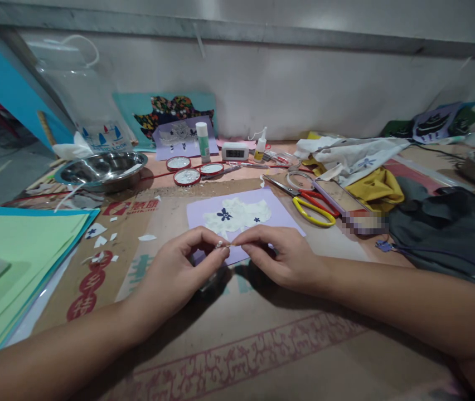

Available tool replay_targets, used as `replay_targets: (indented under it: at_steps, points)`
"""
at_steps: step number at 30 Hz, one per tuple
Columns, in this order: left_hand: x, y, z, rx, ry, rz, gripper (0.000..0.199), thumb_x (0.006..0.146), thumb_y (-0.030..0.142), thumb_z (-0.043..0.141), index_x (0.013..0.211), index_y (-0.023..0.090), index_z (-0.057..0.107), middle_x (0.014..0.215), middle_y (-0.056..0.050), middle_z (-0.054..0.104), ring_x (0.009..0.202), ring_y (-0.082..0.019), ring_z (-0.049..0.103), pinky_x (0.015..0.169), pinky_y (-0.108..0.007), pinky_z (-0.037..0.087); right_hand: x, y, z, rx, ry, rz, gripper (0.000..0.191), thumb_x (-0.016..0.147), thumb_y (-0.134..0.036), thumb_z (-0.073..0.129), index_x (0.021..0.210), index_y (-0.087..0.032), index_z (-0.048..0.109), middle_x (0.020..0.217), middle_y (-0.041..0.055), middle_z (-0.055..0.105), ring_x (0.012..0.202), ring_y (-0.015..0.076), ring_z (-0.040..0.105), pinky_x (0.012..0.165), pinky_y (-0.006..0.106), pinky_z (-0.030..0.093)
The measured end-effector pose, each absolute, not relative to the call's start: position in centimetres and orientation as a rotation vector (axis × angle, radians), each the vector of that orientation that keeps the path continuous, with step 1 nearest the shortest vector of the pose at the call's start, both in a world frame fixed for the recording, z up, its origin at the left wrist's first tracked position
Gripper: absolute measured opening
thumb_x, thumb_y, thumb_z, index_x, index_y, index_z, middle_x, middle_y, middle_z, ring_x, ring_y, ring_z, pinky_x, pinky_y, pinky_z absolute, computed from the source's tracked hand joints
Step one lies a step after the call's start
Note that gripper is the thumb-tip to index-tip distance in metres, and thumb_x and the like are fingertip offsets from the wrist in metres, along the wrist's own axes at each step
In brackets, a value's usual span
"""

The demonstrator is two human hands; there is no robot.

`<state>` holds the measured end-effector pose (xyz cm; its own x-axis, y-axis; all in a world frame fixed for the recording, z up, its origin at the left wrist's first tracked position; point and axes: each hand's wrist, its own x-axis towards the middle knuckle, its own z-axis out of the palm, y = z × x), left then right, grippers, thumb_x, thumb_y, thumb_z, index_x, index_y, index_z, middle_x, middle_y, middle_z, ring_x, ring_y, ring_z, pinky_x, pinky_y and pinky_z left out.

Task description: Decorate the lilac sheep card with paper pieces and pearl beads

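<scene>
My left hand (187,256) pinches a tiny thing with small white beads (219,244) on it between thumb and forefinger. Fingertip to fingertip with it, my right hand (283,257) is closed in a pinch on something too small to name. Both hands are just above the near edge of a lilac paper sheet (281,211). On that sheet lies a ragged-edged white fabric cutout (241,214) with dark blue flowers. Part of the sheet is hidden behind my fingers.
To the right lie yellow-handled scissors (313,211), a phone (346,203) and crumpled cloths (371,186). Behind stand a glue stick (202,142), a small clock (235,151) and red-rimmed dishes (187,176). A metal bowl (103,172) and coloured paper (24,250) are on the left.
</scene>
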<state>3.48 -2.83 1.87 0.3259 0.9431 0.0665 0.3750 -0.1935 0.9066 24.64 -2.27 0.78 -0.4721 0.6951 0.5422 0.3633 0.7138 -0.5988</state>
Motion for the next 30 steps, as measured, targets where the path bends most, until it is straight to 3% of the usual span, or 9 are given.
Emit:
replay_targets:
  at_steps: [17,25,28,30]
  points:
    - [3.31,-2.75,1.64,1.724,1.173,0.846,0.018,0.088,0.038,0.064,0.086,0.02,0.067,0.075,0.002,0.067,0.067,-0.012,0.06,0.06,-0.022,0.044,24.71,-2.35,0.66,-0.759,-2.113,0.496,0.015,0.094,-0.013,0.054,0.099,-0.017,0.067,0.087,0.0023,0.075,0.069,0.0105,0.066,0.065,0.019,0.05]
    - [3.22,-2.94,1.88,1.735,1.15,0.855,0.017,0.089,0.036,0.06,0.084,0.02,0.065,0.076,0.001,0.065,0.066,-0.013,0.057,0.06,-0.024,0.044,24.68,-2.4,0.78,-0.977,-2.059,0.612,0.013,0.099,-0.017,0.041,0.106,-0.02,0.052,0.093,0.0035,0.067,0.078,0.0136,0.061,0.071,0.026,0.047]
    - [3.23,-2.92,1.87,1.726,1.139,0.831,0.02,0.091,0.037,0.057,0.083,0.02,0.064,0.074,0.001,0.063,0.065,-0.013,0.056,0.059,-0.024,0.044,24.58,-2.3,0.98,-1.026,-2.024,0.765,0.014,0.101,-0.024,0.041,0.106,-0.02,0.053,0.092,0.0033,0.064,0.077,0.0143,0.058,0.071,0.027,0.046]
    - [3.3,-2.81,1.85,1.741,1.138,0.795,0.023,0.092,0.04,0.055,0.083,0.02,0.063,0.072,0.002,0.062,0.065,-0.013,0.055,0.059,-0.024,0.044,24.48,-2.22,1.05,-1.038,-2.002,0.907,0.017,0.1,-0.033,0.047,0.103,-0.019,0.056,0.083,0.0012,0.061,0.07,0.0135,0.054,0.062,0.025,0.043]
